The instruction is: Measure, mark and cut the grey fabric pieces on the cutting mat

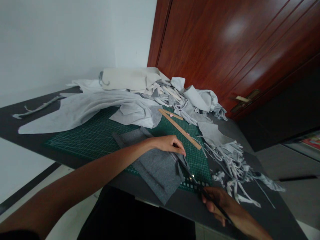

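Note:
A dark grey piece of fabric point(157, 170) lies over the front of a green cutting mat point(85, 136). At its right edge, my left hand point(170, 145) rests with bent fingers pinching the cloth. My right hand point(217, 203) grips a pair of dark scissors point(192, 176) by the handles. The blades point away from me, along the right edge of the grey fabric, just below my left fingertips. Part of the blades is hidden by the cloth. Beyond my left hand, a wooden ruler point(182, 130) lies slantwise on the mat.
Light grey and white fabric point(82, 113) spreads over the back left of the dark table point(15, 100). A cream fabric piece point(127, 78) and a heap of scraps lie along the back. Fabric strips point(237, 176) litter the right side. A wooden door point(212, 43) stands behind.

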`<state>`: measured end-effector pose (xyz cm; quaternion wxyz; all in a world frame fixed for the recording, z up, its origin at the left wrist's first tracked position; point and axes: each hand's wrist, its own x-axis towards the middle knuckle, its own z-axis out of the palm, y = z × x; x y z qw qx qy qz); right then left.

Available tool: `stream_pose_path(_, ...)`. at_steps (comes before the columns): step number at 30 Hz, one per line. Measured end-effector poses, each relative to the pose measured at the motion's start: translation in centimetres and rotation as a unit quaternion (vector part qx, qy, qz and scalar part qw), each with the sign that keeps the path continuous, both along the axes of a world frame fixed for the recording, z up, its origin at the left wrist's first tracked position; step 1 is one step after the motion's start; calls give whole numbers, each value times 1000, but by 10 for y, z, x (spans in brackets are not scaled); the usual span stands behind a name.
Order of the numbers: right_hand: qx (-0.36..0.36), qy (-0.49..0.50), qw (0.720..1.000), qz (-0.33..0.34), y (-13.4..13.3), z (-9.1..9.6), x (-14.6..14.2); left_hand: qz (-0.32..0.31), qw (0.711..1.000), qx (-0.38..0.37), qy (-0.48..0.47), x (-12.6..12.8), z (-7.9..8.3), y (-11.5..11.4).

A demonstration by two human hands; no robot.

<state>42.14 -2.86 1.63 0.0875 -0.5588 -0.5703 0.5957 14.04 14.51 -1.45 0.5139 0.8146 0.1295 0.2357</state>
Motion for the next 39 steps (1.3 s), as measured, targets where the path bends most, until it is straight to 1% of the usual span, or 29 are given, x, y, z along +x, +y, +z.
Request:
stream_pose_path(2,-6,9,1000,9,1,-4,2,-1,1000,-1,1,0,0,0)
stream_pose_path(6,7,17,1000,16,2,-8,4,8,1000,-11,3,-1,2,-2)
stream_pose_path(9,5,5,1000,18,1,-10,4,9,1000,-7,4,-1,3,-4)
stream_pose_path(13,3,2,1000,3,0,-10,3,1,1000,8,14,0,3,-4)
stream_pose_path(16,6,11,1000,13,1,-10,2,-1,1000,-1,28,-2,6,-3)
stream_pose_path(21,19,22,999,24,1,-9,2,-5,994,-75,79,-21,11,7)
stream_pose_path(23,27,20,999,28,3,-9,3,-7,991,-80,110,-32,14,13)
stream_pose_path(25,30,22,998,41,7,-11,4,-1,989,-65,133,-43,16,18)
stream_pose_path(28,40,37,997,61,22,-12,3,13,988,-37,152,-57,23,21)
stream_pose_path(30,51,49,995,70,37,-11,1,35,985,-12,169,-65,28,22)
stream_pose_path(32,58,67,993,82,58,-10,-2,76,981,9,179,-73,31,22)
stream_pose_path(34,59,87,989,104,82,-9,-5,130,975,36,178,-82,31,23)
stream_pose_path(37,38,95,984,144,119,-9,-8,209,962,79,155,-91,25,23)
stream_pose_path(39,22,87,985,146,138,-8,-10,242,956,82,143,-95,21,22)
